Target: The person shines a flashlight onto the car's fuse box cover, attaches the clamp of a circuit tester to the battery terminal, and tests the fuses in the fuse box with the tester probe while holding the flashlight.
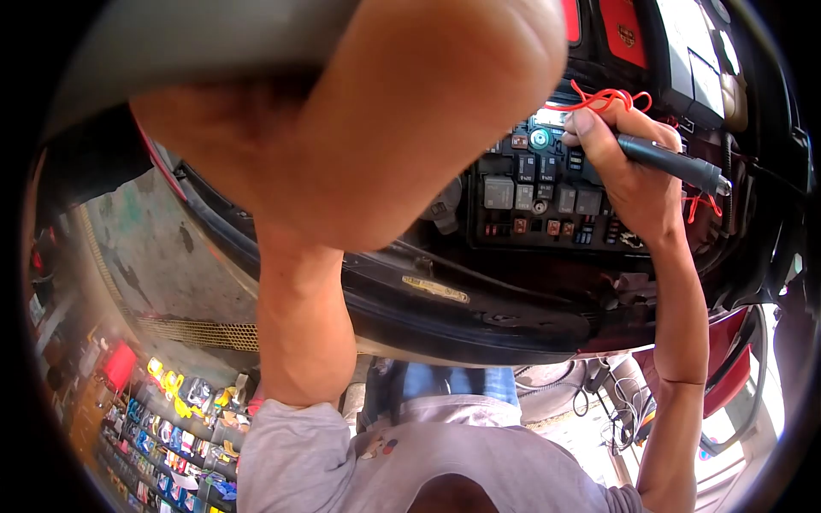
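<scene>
My left hand (436,111) is raised very close to the camera, large and blurred. Its fingers cannot be made out; beside it is a smooth grey shape (205,47) at the top edge, and I cannot tell whether they touch. Over the right side of an open fuse box (547,201), my right hand (637,158) is closed around a dark pen-shaped tool (671,162) with a metal end pointing right. Thin red wire (611,96) loops over the fingers of this hand. Relays and small fuses fill the box, partly covered by both hands.
Around the fuse box is a car's engine bay, with a dark front edge (479,321) between it and my body. A red-topped part (623,34) lies beyond. At lower left stands a rack of colourful items (175,436); cables (629,402) hang at lower right.
</scene>
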`<move>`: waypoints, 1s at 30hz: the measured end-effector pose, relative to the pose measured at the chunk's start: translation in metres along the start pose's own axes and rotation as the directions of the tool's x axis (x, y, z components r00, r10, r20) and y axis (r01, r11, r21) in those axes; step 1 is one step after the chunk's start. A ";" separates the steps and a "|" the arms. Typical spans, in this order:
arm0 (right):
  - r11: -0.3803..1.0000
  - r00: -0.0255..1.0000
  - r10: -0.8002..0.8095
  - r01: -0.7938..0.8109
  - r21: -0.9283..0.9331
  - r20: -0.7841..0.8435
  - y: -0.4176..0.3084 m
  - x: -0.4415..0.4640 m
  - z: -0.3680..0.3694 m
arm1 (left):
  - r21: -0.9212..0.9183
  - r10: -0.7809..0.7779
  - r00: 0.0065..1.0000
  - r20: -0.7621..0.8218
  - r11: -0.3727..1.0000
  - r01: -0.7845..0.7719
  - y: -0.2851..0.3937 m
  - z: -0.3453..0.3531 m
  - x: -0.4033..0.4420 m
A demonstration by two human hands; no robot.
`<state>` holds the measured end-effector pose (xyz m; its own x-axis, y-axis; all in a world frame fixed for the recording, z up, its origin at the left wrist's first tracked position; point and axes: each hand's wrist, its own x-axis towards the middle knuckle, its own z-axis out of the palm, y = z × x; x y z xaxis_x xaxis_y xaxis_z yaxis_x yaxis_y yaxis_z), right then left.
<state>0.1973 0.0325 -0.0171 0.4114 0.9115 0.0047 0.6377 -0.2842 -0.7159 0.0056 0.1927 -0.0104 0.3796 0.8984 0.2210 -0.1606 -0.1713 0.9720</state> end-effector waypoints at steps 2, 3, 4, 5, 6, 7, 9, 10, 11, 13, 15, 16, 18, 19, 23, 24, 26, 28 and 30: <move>1.000 1.000 0.010 -0.010 0.000 -0.003 0.001 0.000 0.000 | 0.001 -0.012 1.000 0.020 1.000 0.012 0.005 0.001 0.000; 1.000 1.000 0.016 -0.016 0.000 -0.005 0.001 -0.001 0.000 | -0.011 -0.026 0.999 0.035 1.000 0.027 0.010 0.001 -0.001; 1.000 1.000 0.017 -0.017 0.004 -0.006 0.001 -0.001 0.000 | -0.011 -0.030 0.998 0.047 0.999 0.031 0.012 0.001 -0.002; 1.000 1.000 0.019 -0.019 0.007 -0.007 -0.001 -0.001 0.001 | -0.015 -0.033 0.998 0.047 0.999 0.034 0.013 0.001 -0.002; 1.000 1.000 0.021 -0.021 0.011 -0.008 -0.001 0.000 0.001 | -0.017 -0.036 0.998 0.049 0.999 0.036 0.014 0.000 -0.003; 1.000 1.000 0.022 -0.022 0.011 -0.008 -0.001 0.000 0.000 | -0.018 -0.040 0.998 0.048 0.999 0.040 0.015 0.001 -0.004; 1.000 1.000 0.023 -0.023 0.012 -0.007 -0.001 0.000 0.000 | -0.022 -0.043 0.998 0.039 0.999 0.044 0.015 0.001 -0.005; 1.000 1.000 0.028 -0.028 0.013 -0.008 -0.001 0.000 0.000 | -0.025 -0.044 0.998 0.036 0.999 0.044 0.015 0.002 -0.005; 0.999 0.999 0.034 -0.034 0.014 -0.010 -0.002 -0.001 0.000 | -0.025 -0.046 0.998 0.031 0.999 0.047 0.014 0.002 -0.005; 0.999 0.999 0.045 -0.044 0.011 -0.011 -0.004 -0.001 0.000 | -0.030 -0.047 0.999 0.023 0.998 0.048 0.013 0.002 -0.005; 0.999 0.999 0.054 -0.054 0.004 -0.008 -0.004 -0.001 0.000 | -0.035 -0.047 0.999 0.006 0.998 0.047 0.012 0.002 -0.005; 0.997 0.997 0.074 -0.074 -0.004 0.001 -0.005 0.000 -0.001 | -0.038 -0.047 0.999 -0.005 0.998 0.047 0.011 0.002 -0.005; 0.998 0.998 0.057 -0.057 0.009 0.001 -0.004 0.000 -0.001 | -0.045 -0.046 0.999 -0.028 0.998 0.045 0.008 0.001 -0.005; 0.999 0.999 0.047 -0.047 0.015 0.001 -0.002 -0.001 -0.001 | -0.048 -0.043 0.998 -0.039 0.998 0.041 0.008 0.000 -0.005; 0.989 0.993 0.110 -0.104 0.105 -0.044 0.003 -0.001 -0.001 | -0.057 -0.040 0.997 -0.068 0.998 0.036 0.004 -0.001 -0.005; 0.988 0.992 0.114 -0.108 0.107 -0.050 0.003 -0.001 -0.001 | -0.058 -0.040 0.997 -0.071 0.998 0.036 0.004 -0.002 -0.004; 0.999 0.997 0.044 -0.043 0.017 -0.057 0.004 -0.001 -0.001 | -0.061 -0.040 0.996 -0.082 0.998 0.035 0.003 -0.002 -0.004; 1.000 0.999 0.007 -0.009 -0.027 -0.053 0.003 -0.001 -0.002 | -0.062 -0.035 0.996 -0.083 0.998 0.030 0.003 -0.002 -0.004; 1.000 0.998 -0.001 0.000 -0.010 -0.067 -0.001 -0.001 0.001 | -0.061 -0.038 0.996 -0.084 0.998 0.033 0.002 -0.001 -0.004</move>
<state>0.1960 0.0321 -0.0171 0.4532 0.8899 0.0520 0.6446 -0.2869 -0.7086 0.0032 0.1894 -0.0092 0.3073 0.9350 0.1769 -0.2031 -0.1171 0.9721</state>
